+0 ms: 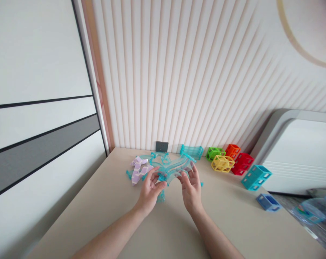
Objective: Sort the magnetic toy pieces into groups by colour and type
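Observation:
My left hand [150, 189] and my right hand [191, 189] both grip a clear turquoise curved track piece [173, 167] held just above the beige tabletop [119, 216]. The left fingers pinch its left end, and the right fingers curl round its right end. A short turquoise post [160, 196] hangs or stands below the track between my hands. More turquoise track parts [159, 157] lie behind it, and pale purple zigzag pieces [139, 168] lie to the left of my left hand.
Hollow cube blocks lie at the right: green [215, 153], orange [233, 150], yellow [222, 163], red [242, 163], teal [256, 177] and blue [268, 202]. A turquoise railing piece [192, 151] and a wall socket [161, 146] are at the back. A clear bag [312, 210] sits far right.

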### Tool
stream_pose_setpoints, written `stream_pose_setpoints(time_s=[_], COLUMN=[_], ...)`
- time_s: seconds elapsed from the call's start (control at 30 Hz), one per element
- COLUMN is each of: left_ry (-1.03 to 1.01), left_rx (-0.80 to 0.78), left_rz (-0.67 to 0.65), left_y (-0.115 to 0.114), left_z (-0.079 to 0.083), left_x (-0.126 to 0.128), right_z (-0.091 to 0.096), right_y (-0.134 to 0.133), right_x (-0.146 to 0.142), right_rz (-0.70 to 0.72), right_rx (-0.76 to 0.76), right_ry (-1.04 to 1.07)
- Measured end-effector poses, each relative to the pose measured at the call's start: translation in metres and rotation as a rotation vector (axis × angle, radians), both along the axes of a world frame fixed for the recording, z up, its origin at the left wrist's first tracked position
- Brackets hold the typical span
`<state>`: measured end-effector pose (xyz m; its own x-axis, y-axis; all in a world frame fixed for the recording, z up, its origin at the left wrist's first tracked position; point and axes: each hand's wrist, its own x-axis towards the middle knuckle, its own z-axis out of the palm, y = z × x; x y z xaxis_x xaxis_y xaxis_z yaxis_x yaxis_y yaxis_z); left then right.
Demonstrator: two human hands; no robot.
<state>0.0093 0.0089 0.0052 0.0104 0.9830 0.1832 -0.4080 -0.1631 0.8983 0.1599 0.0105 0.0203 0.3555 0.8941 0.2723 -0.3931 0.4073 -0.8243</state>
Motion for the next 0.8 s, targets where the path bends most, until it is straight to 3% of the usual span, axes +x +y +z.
stream_pose_setpoints(time_s=[0.3, 0.43, 0.67, 0.8], left_ry=[-0.038, -0.022, 0.062, 0.105], left_rx=[-0.058, -0.01, 0.075, 0.091], left_rz=[-0.026, -0.063, 0.06, 0.047], left_y=[-0.001, -0.001, 0.006, 0.006], left_z=[0.0, 0.001, -0.007, -0.011], left_x=[0.001, 0.001, -0.002, -0.004], right_z=[-0.001, -0.001, -0.002, -0.004], right_y=[0.0, 0.0, 0.0, 0.001], right_x=[0.001, 0.001, 0.002, 0.004], right_rz=[-0.01, 0.002, 0.188, 0.114], right_rx=[0.014, 0.005, -0.044, -0.074], right_ry=[0.059, 0.083, 0.151, 0.185])
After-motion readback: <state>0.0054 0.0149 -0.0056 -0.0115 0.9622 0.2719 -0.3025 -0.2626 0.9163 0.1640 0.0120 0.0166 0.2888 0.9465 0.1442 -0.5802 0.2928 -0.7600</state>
